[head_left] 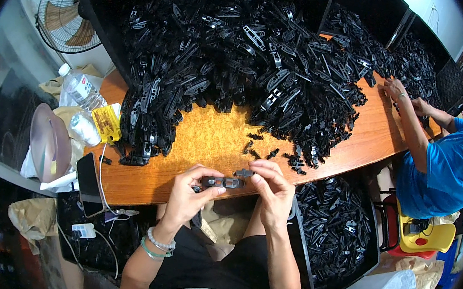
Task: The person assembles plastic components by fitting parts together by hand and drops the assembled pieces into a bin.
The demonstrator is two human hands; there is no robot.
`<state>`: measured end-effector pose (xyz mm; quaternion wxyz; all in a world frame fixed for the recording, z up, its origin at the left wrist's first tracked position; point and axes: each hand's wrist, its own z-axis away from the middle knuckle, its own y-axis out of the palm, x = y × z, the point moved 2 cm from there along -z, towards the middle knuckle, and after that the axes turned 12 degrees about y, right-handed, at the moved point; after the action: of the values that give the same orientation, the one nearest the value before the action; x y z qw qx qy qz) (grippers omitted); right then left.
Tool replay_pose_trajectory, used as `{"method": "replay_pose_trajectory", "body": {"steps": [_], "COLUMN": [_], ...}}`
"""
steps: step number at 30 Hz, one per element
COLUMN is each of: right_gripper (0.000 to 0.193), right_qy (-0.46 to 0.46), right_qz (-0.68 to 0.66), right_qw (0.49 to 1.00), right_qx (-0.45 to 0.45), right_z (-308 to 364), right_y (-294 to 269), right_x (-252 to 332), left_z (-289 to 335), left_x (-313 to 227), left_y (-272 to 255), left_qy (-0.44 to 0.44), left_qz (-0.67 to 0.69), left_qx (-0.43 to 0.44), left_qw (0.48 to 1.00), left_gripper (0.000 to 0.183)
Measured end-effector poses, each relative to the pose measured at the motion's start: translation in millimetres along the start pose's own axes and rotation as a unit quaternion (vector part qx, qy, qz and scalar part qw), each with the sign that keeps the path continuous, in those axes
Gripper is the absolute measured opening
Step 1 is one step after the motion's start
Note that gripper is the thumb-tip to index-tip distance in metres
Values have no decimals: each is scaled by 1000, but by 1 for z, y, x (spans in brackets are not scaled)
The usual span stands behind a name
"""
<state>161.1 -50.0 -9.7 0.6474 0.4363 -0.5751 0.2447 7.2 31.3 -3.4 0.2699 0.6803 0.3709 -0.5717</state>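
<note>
My left hand (188, 195) is closed around a long black plastic part (223, 182) with openings along it, held level just over the table's near edge. My right hand (273, 193) pinches a small black plastic piece (243, 173) between thumb and fingers, by the right end of the long part. Whether the two pieces touch, I cannot tell. Beyond my hands, several small loose black pieces (255, 137) lie on the wooden table (210, 134). A large heap of black plastic parts (212, 58) rises behind them.
Below the table to the right stands a black bin (340, 240) of similar parts. On the left are a plastic bottle (82, 89), a phone (90, 177) with a white cable, and a fan (71, 9). A co-worker in blue (443, 167) handles parts at the right.
</note>
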Motion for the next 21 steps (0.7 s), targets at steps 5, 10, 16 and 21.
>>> {"method": "replay_pose_trajectory", "body": {"steps": [5,10,16,21], "right_gripper": [13,17,18,10], "right_qy": [-13,-126,-203,-137], "right_qz": [50,239,307,140], "right_qw": [998,963,928,972], "right_qx": [32,-17,-56,-128], "right_z": [18,28,33,19], "right_y": [7,8,5,-4], "right_x": [8,18,19,9], "left_z": [17,20,17,17], "left_x": [-20,-23,-29,-14], "left_y": [17,15,21,29], "left_qy": [-17,-43,-16,-32], "left_qz": [44,69,82,64], "left_qx": [11,20,21,8], "left_qw": [999,996,996,997], "left_gripper": [24,24,24,21]}}
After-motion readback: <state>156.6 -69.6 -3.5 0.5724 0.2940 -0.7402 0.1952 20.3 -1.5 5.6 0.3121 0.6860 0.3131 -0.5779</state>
